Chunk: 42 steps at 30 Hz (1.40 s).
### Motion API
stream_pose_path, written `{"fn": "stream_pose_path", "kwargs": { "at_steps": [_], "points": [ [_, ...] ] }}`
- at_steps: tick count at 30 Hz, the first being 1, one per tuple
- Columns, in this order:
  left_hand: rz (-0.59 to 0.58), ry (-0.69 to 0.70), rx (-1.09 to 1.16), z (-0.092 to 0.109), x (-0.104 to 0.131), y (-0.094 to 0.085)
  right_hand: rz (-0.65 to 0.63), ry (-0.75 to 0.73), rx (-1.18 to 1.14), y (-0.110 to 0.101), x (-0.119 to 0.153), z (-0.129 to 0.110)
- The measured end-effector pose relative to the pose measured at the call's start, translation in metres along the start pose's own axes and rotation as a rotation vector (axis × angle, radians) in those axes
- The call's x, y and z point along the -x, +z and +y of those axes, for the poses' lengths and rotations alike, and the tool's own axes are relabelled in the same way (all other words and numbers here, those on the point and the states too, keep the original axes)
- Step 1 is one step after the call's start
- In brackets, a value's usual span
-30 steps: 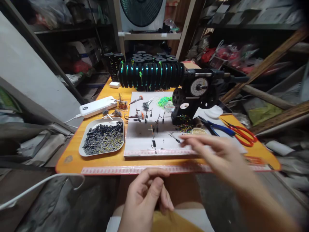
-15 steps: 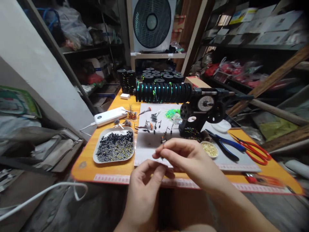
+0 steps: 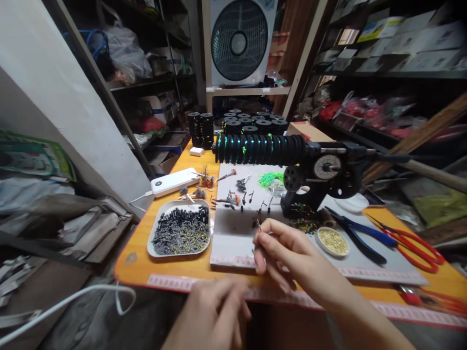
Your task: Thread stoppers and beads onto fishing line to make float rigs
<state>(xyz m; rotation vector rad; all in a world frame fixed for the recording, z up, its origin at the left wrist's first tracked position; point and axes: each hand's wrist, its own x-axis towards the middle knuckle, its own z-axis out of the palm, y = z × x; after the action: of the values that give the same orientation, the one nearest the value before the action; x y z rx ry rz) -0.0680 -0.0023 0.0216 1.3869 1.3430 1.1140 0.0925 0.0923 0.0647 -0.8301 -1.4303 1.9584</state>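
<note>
My right hand (image 3: 282,253) pinches a small thin piece with an orange tip (image 3: 259,224) over the front of the grey board (image 3: 233,238). My left hand (image 3: 219,311), smeared by motion, is at the table's front edge, apart from the right; its fingers are too blurred to read. Several small dark pieces (image 3: 243,201) lie on the board beyond the right hand. To the left is a white tray (image 3: 150,243) of small black and grey tubes. A round dish of gold bits (image 3: 332,242) sits right of my right hand.
A black winding device (image 3: 321,170) with a ridged roller (image 3: 260,149) stands behind the hands. Blue-handled pliers (image 3: 359,236) and red-handled scissors (image 3: 416,245) lie right. A white power bank (image 3: 175,182) and stacked black spools (image 3: 250,130) are farther back.
My left hand has moved down and away from my right hand, which still pinches the small piece. The view has shifted, so the table appears lower and slightly to the right.
</note>
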Motion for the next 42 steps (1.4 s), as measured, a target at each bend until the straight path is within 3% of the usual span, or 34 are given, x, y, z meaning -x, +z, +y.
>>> {"fn": "stream_pose_path", "kwargs": {
  "at_steps": [4,7,9,17,22,26,31,33,34,37,38,40,42],
  "points": [
    [0.257,0.178,-0.085,0.044,-0.07,-0.026,0.062,-0.027,0.255,-0.003,-0.001,-0.002],
    [0.339,0.284,-0.114,0.053,-0.116,-0.025,0.086,-0.037,0.323,-0.004,-0.002,0.0],
    [0.398,0.32,-0.156,0.051,-0.134,-0.023,0.087,-0.032,0.357,-0.005,-0.002,0.002],
    [0.528,0.366,-0.224,0.043,-0.149,-0.025,0.081,-0.047,0.448,-0.008,-0.004,0.001],
    [0.509,0.39,-0.225,0.041,-0.154,-0.025,0.089,-0.061,0.508,-0.009,-0.004,0.003],
    [0.472,0.451,-0.225,0.04,-0.143,-0.022,0.116,-0.104,0.602,-0.012,-0.007,0.005],
    [0.578,0.583,-0.126,0.043,-0.1,-0.006,0.208,-0.236,0.809,-0.017,-0.015,0.005],
    [0.53,0.555,-0.023,0.047,-0.081,0.001,0.243,-0.277,0.873,-0.019,-0.015,0.005],
    [0.46,0.49,0.078,0.049,-0.071,0.003,0.26,-0.293,0.894,-0.02,-0.012,0.004],
    [0.142,0.108,0.601,0.049,-0.043,0.004,0.322,-0.331,0.932,-0.02,0.002,0.002],
    [0.088,-0.008,0.707,0.047,-0.034,0.004,0.33,-0.334,0.93,-0.018,0.007,0.001],
    [0.056,-0.146,0.781,0.038,-0.015,0.002,0.297,-0.276,0.811,-0.011,0.015,0.001],
    [0.057,-0.213,0.731,0.023,0.002,0.002,0.187,-0.136,0.524,-0.001,0.017,0.005]
  ]
}}
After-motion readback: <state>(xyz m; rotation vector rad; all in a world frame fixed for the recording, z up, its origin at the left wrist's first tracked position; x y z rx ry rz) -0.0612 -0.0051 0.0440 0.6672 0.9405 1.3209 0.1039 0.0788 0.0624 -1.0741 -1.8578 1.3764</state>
